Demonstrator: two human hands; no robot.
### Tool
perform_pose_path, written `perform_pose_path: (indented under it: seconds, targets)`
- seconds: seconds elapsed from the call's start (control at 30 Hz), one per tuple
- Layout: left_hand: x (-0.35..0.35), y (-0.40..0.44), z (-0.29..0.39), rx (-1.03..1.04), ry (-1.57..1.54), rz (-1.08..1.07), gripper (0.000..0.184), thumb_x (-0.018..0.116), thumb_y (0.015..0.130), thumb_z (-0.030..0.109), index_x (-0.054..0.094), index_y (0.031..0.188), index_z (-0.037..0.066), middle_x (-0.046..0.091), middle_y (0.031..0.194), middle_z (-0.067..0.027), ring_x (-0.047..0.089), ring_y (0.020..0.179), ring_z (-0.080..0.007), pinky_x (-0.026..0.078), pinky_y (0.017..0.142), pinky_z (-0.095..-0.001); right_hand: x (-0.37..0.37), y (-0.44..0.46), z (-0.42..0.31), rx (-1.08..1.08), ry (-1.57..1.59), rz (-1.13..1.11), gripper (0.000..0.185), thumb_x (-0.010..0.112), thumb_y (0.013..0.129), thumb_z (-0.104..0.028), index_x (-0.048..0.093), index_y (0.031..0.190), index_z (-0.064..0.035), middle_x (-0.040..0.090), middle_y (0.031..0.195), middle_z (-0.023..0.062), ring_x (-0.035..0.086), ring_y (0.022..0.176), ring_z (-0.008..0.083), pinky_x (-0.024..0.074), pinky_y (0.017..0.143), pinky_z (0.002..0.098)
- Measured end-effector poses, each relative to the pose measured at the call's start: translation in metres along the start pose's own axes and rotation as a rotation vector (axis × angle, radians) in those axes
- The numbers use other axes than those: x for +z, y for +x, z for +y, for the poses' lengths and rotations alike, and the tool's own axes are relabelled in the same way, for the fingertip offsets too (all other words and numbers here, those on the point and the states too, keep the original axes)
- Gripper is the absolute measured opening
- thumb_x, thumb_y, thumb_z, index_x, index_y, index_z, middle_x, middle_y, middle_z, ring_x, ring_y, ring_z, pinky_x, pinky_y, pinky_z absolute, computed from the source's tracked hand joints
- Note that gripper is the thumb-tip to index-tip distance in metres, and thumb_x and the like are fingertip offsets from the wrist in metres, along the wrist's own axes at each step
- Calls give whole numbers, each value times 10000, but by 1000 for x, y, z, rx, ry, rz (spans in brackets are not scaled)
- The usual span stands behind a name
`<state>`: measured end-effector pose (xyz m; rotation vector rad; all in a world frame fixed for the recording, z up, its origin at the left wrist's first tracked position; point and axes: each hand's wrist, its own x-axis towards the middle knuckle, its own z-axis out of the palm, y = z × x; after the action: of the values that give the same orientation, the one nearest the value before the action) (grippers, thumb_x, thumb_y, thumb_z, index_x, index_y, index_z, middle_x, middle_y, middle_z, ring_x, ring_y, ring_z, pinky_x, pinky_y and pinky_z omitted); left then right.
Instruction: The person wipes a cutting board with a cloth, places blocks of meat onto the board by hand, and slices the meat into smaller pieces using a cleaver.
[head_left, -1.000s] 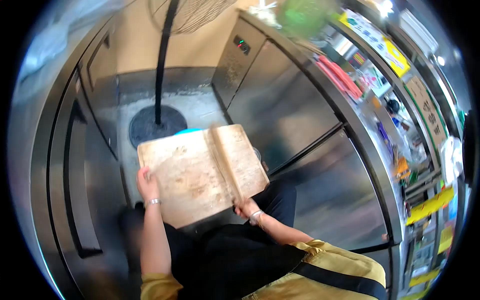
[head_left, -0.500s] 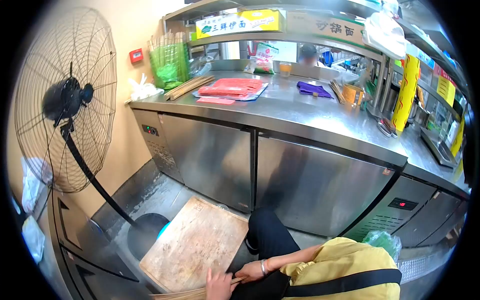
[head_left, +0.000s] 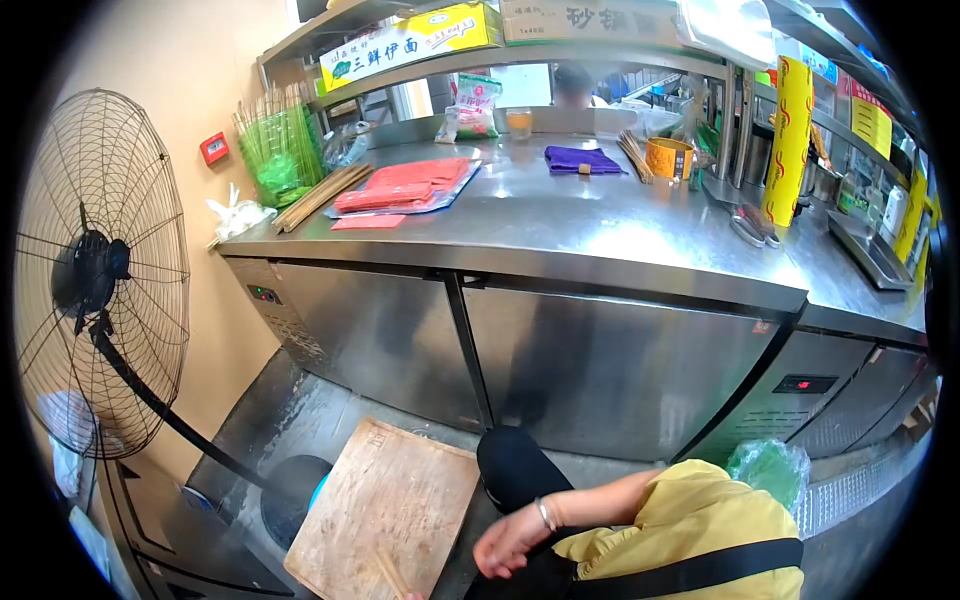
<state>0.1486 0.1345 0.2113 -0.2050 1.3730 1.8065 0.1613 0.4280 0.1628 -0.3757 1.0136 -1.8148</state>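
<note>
"Which step was judged to be in hand?"

"Handling of a few thin sticks (head_left: 392,573), seen slanted over the lower part of a wooden board (head_left: 395,490). By any next move, a steady grip seemed to be called for."

"How were the hands placed?"

"Only a sliver of the left hand (head_left: 413,597) was shown, at the sticks' lower end; whether they were pinched by its fingers could not be told. The right hand (head_left: 510,542) was held just beside the board, its fingers loosely curled, with nothing seen between them."

"And the containers?"

"On the steel surface (head_left: 630,235), upright sticks were held in a green bag (head_left: 283,160). Red slabs (head_left: 405,185) were laid on a shallow tray (head_left: 466,177). Something orange was seen in a jar (head_left: 519,124); the contents of a yellow tin (head_left: 668,160) could not be made out."
</note>
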Motion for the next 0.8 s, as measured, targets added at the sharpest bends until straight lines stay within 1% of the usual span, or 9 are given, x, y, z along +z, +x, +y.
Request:
perform_pose_path:
  seconds: [0.03, 0.07, 0.1, 0.13, 0.17, 0.37, 0.57, 0.73, 0.8]
  targets:
    - [10, -1, -4, 31, -133, 46, 259, 488, 959, 339, 463, 784, 150, 275, 572, 65, 250, 469, -38, 207, 404, -177, 6, 12, 8, 38, -183, -34, 240, 574, 915, -288, 601, 980, -59, 600, 801, 5, 550, 681, 54, 437, 613, 197]
    - [-9, 15, -23, 42, -187, 14, 267, 496, 953, 355, 477, 798, 139, 297, 572, 61, 256, 455, -47, 213, 395, -180, -17, 39, 62, -178, -522, -57, 295, 567, 916, -327, 607, 933, -35, 589, 770, -4, 559, 670, 108, 468, 609, 259]
    - [-12, 25, -35, 14, -235, 129, 256, 496, 951, 362, 497, 824, 141, 307, 573, 60, 262, 447, -50, 206, 383, -182, -70, 74, 145, -226, -769, -88, 298, 534, 925, -295, 609, 943, -7, 617, 809, 20, 592, 723, 189, 488, 652, 298]
    - [-14, 35, -51, -15, -285, 242, 248, 497, 949, 369, 516, 850, 143, 317, 573, 59, 268, 438, -53, 199, 372, -183, -79, 80, 152, 37, -845, -14, 331, 645, 833, -288, 624, 1084, -74, 644, 1010, 166, 593, 933, 227, 458, 822, 366]
    - [-33, 52, -79, -30, -245, 302, 287, 478, 947, 410, 559, 959, 135, 349, 580, 62, 292, 431, -53, 196, 353, -184, -81, 96, 161, 15, -1030, 11, 320, 663, 799, -258, 637, 1074, -96, 647, 997, 135, 609, 889, 241, 469, 783, 357]
    - [8, 27, -68, 28, 1, 373, 371, 413, 971, 393, 532, 1139, 85, 368, 613, 63, 314, 456, -49, 246, 378, -185, -16, 83, 88, -138, -927, -88, 261, 611, 832, -157, 629, 1057, -26, 649, 961, 143, 614, 879, 250, 485, 783, 344]
    - [11, 23, -65, 74, -24, 380, 297, 429, 976, 289, 522, 1137, 58, 350, 620, 51, 302, 475, -48, 261, 408, -197, -30, 98, 113, -81, -985, -87, 251, 602, 840, -159, 624, 1049, -22, 646, 952, 141, 611, 872, 250, 482, 779, 343]
    - [20, 18, -59, 16, 159, 242, 269, 420, 980, 305, 505, 1145, 109, 377, 667, 40, 324, 501, -53, 293, 450, -204, -34, 118, 128, -64, -1016, -83, 243, 595, 846, -162, 619, 1042, -19, 644, 945, 138, 608, 867, 250, 480, 776, 341]
    - [16, 15, -68, 98, 166, 131, 258, 430, 977, 319, 490, 1140, 129, 389, 687, 39, 348, 528, -56, 302, 475, -210, -34, 123, 129, -67, -1023, -87, 240, 592, 849, -162, 617, 1039, -18, 643, 942, 138, 607, 865, 250, 479, 774, 341]
